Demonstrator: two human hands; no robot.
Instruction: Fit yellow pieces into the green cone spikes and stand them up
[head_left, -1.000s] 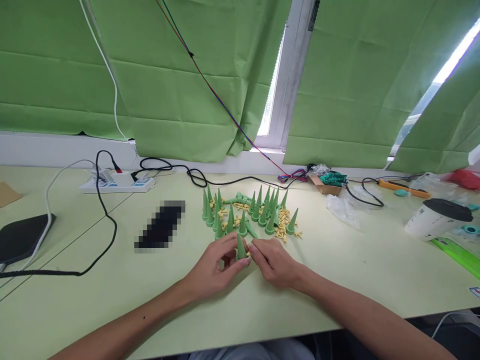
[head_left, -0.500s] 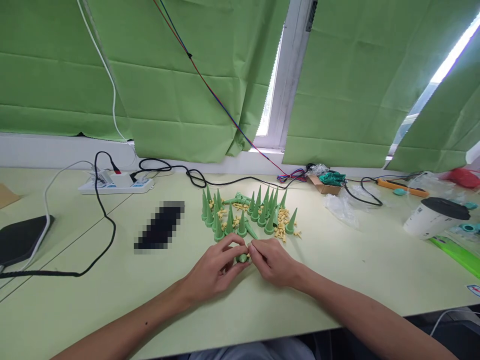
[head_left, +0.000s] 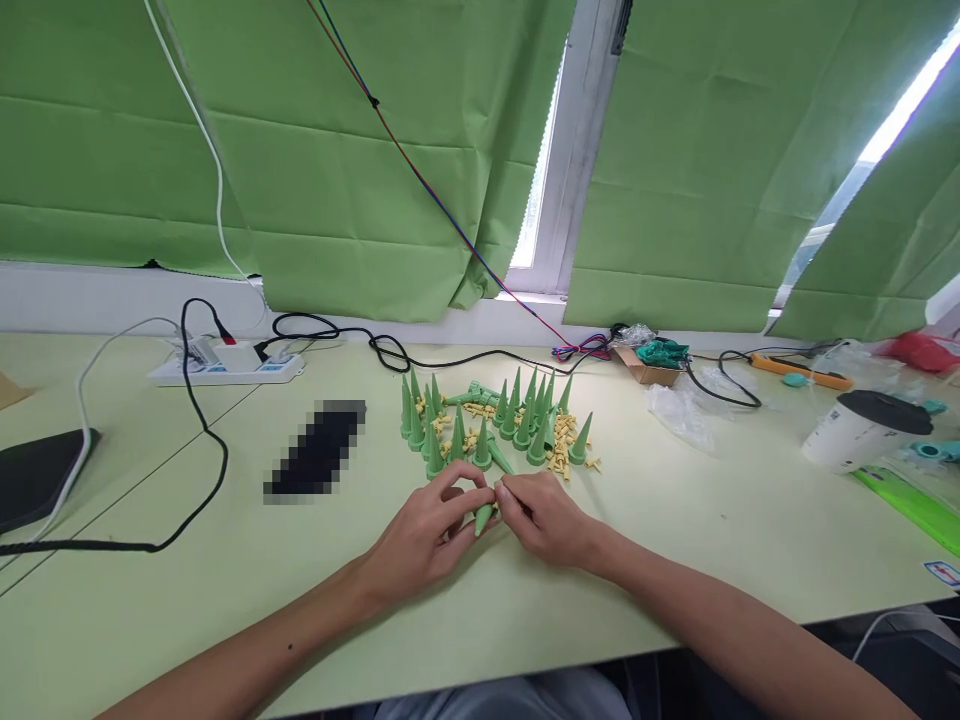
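1. Green curtains (head_left: 337, 160) hang behind a pale surface (head_left: 675, 550), where standing green cones (head_left: 459, 435) crowd among scattered yellow pieces (head_left: 559, 460).
2. Just now the held green cone (head_left: 483, 519) has tipped over — its point was up a second ago and now slants down toward the person. That turn seems to offer the right fingers another side of it.
3. Left fingers (head_left: 465, 503) are curled around this cone, clamped on it, nearer the person than the standing ones.
4. Right fingers (head_left: 517, 508) are pinched together right beside it — whether they grip a yellow piece, I cannot tell.
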